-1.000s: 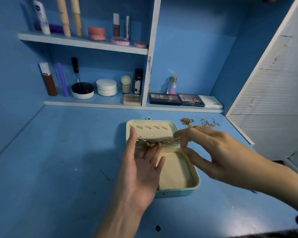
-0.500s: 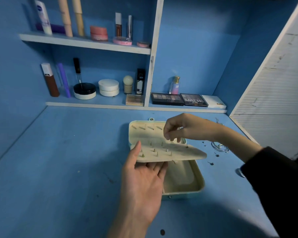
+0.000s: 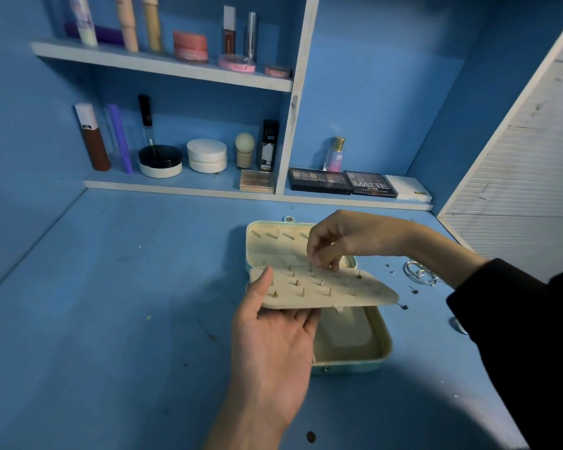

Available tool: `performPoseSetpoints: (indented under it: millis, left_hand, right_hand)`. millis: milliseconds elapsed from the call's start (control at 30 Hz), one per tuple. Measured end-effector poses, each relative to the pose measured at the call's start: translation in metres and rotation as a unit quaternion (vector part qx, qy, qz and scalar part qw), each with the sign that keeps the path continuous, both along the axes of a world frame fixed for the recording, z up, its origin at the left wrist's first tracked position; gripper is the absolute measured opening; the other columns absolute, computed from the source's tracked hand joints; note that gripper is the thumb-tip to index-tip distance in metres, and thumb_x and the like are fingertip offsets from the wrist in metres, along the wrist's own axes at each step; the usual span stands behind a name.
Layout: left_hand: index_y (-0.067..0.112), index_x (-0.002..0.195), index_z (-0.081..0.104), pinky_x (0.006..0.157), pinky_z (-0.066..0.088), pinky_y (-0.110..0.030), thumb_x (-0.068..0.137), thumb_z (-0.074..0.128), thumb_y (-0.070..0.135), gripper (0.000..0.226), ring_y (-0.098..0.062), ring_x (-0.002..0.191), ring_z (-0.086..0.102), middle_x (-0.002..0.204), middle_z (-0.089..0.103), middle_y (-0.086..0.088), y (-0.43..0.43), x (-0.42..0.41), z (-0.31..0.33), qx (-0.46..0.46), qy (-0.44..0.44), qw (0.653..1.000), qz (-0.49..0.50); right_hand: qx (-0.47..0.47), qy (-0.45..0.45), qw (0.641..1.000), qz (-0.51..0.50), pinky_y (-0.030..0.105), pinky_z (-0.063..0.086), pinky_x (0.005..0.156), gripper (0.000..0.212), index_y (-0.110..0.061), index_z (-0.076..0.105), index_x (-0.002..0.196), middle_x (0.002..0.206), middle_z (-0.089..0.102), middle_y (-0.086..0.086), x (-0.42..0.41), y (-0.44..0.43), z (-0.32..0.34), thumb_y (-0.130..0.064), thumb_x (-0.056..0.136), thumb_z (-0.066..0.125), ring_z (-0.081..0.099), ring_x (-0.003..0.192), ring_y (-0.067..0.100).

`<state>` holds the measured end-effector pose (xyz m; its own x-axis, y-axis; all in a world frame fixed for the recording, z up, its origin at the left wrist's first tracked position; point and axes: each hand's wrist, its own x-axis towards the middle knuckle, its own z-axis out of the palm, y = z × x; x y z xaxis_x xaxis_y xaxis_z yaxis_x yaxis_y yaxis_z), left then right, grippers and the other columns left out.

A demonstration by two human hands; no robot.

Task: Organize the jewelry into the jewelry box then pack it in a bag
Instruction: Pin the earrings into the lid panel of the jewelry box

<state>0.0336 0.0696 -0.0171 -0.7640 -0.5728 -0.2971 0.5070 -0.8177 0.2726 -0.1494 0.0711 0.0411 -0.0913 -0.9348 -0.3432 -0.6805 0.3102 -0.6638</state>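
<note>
Blue desk (image 3: 111,319), with cosmetics shelves (image 3: 163,63) along the wall at 12 o'clock.

- Jewelry box (image 3: 348,368) lies open at desk centre. It has a mint-green shell and cream lining. The lid lies flat toward 12 o'clock and shows a row of slots; the tray is toward 6 o'clock.
- Cream earring panel (image 3: 355,292), round-ended, is held roughly level above the box. Small gold earring studs (image 3: 297,282) sit in rows on it, posts pointing up.
- Left hand (image 3: 273,345) clamps the panel at its 9 o'clock end, thumb on top and fingers flat beneath.
- Right hand (image 3: 348,235), in a dark sleeve, enters from 3 o'clock. Its fingertips pinch together at the panel's 12 o'clock edge, apparently on a stud (image 3: 311,267); it is too small to confirm.
- Silver hoops (image 3: 418,274) lie on the desk at 3 o'clock of the box, with loose pins (image 3: 404,306) scattered near them.
</note>
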Motion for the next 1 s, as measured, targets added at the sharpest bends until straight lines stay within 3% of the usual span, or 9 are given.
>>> performPoseSetpoints:
  millis: [633, 1000]
  left_hand:
    - [0.013, 0.129, 0.057, 0.109, 0.034, -0.041, 0.086, 0.051, 0.032, 0.047, -0.025, 0.123, 0.054, 0.124, 0.064, -0.011, -0.0003, 0.0007, -0.0016, -0.019, 0.008, 1.000, -0.006]
    - [0.014, 0.129, 0.057, 0.109, 0.035, -0.040, 0.087, 0.049, 0.032, 0.046, -0.025, 0.122, 0.055, 0.123, 0.065, -0.011, 0.0001, 0.0019, -0.0018, -0.027, 0.004, 1.000, -0.004]
  right_hand:
    - [0.016, 0.046, 0.999, 0.015, 0.016, 0.048, 0.062, 0.011, 0.000, 0.067, 0.087, 0.069, 0.065, 0.001, 0.0035, -0.0037, 0.0047, 0.004, 0.085, 0.058, 0.060, 0.059, 0.010]
    - [-0.001, 0.129, 0.990, 0.053, 0.011, 0.044, 0.058, 0.011, -0.016, 0.069, 0.082, 0.074, 0.069, -0.004, 0.0080, -0.0029, 0.0024, -0.007, 0.083, 0.063, 0.061, 0.060, 0.006]
